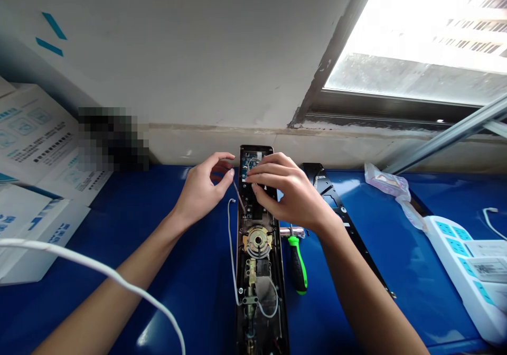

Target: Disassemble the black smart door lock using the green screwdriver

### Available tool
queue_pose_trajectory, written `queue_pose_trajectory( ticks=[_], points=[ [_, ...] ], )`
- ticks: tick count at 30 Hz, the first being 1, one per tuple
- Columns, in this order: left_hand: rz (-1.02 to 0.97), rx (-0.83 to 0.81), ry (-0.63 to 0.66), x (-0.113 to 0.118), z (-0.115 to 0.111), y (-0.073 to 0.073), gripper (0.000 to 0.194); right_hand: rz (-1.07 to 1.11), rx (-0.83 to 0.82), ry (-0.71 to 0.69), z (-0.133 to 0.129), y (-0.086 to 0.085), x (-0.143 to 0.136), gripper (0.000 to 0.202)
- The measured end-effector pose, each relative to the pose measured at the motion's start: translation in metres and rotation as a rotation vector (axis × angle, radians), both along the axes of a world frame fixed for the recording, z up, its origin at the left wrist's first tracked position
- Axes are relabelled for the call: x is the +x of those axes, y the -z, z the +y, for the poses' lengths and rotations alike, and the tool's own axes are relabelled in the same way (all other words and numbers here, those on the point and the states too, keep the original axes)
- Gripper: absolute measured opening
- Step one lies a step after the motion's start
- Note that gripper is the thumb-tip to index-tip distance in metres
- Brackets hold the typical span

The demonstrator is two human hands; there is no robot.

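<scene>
A long, narrow black lock body (258, 270) lies with its inner side up, showing a round brass-coloured mechanism (258, 240) and a blue circuit board (247, 162) at its far end. My left hand (204, 188) is left of the board, thumb and fingers curled around the upper end of a thin wire (240, 198) that runs down into the body. Over the board, my right hand (281, 188) brings thumb and fingertips close together; what lies between them is hidden. A white cable with a small plug (230, 239) stands along the body's left edge.
A green-and-black screwdriver (298, 265) and a black panel (348, 223) lie on the blue table (190, 291) to the right. Farther right are a plastic bag (388, 183) and white power strip (455, 270). White boxes (51, 143) and a white cable (106, 273) occupy the left.
</scene>
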State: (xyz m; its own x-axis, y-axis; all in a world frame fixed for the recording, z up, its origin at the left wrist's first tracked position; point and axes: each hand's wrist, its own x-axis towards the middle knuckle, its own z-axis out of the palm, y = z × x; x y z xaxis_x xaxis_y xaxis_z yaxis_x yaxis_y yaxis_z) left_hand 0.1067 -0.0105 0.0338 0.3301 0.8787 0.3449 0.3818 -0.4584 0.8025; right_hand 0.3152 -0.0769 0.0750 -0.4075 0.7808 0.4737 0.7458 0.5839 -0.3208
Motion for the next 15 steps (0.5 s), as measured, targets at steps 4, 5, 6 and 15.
queue_pose_trajectory(
  ticks=[4, 5, 6, 15],
  points=[
    [0.006, 0.084, 0.001, 0.003, -0.003, 0.002, 0.034, 0.000, -0.064, 0.133, 0.002, -0.001, 0.007, 0.019],
    [-0.018, 0.064, 0.020, 0.005, -0.004, 0.004, 0.037, -0.004, -0.077, 0.148, 0.003, -0.001, 0.008, 0.016],
    [-0.041, 0.036, 0.039, 0.006, -0.004, 0.006, 0.040, -0.010, -0.087, 0.153, 0.003, 0.000, 0.008, 0.014],
    [-0.070, -0.002, 0.046, 0.012, -0.007, 0.010, 0.038, -0.017, -0.156, 0.053, 0.003, 0.003, 0.012, 0.017]
  ],
)
